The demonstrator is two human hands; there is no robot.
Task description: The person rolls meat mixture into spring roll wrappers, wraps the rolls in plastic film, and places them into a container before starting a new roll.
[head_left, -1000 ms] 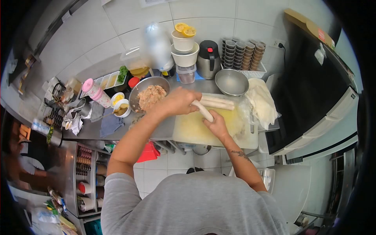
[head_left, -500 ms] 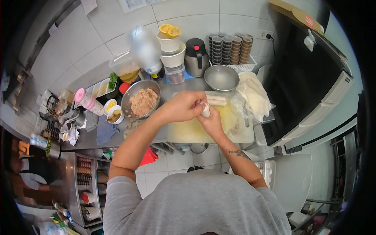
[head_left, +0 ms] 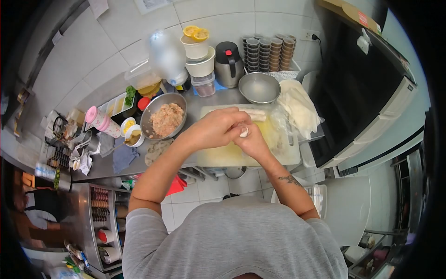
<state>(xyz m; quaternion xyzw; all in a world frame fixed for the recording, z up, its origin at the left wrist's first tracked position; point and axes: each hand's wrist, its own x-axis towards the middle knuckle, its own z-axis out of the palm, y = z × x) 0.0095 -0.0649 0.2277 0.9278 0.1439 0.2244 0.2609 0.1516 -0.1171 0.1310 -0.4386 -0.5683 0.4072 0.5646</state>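
Observation:
My left hand [head_left: 214, 129] and my right hand [head_left: 255, 142] meet above the yellowed white cutting board [head_left: 223, 159]. Both are closed, their fingers pinching a small white dough-wrapped roll [head_left: 244, 133] from either side. Most of that roll is hidden by the fingers. Pale finished-looking rolls [head_left: 255, 114] lie on the board just behind my hands. To the left stands a steel bowl [head_left: 144, 126] of pinkish minced meat [head_left: 167, 119]. At the board's right is a soft white sheet or cloth [head_left: 299, 109], partly in clear plastic.
Behind the board stand an empty-looking steel bowl [head_left: 259, 88], a steel jug [head_left: 229, 69] and stacked lidded cups [head_left: 265, 55]. Small white bowls [head_left: 134, 136], a blue cloth [head_left: 124, 157] and a pink-lidded tumbler [head_left: 103, 122] are at left. A dark-fronted appliance [head_left: 357, 93] borders the right. Another person [head_left: 44, 209] is far left.
My hands have drawn closer together around the small roll, so less of it shows. The whole view has shifted slightly.

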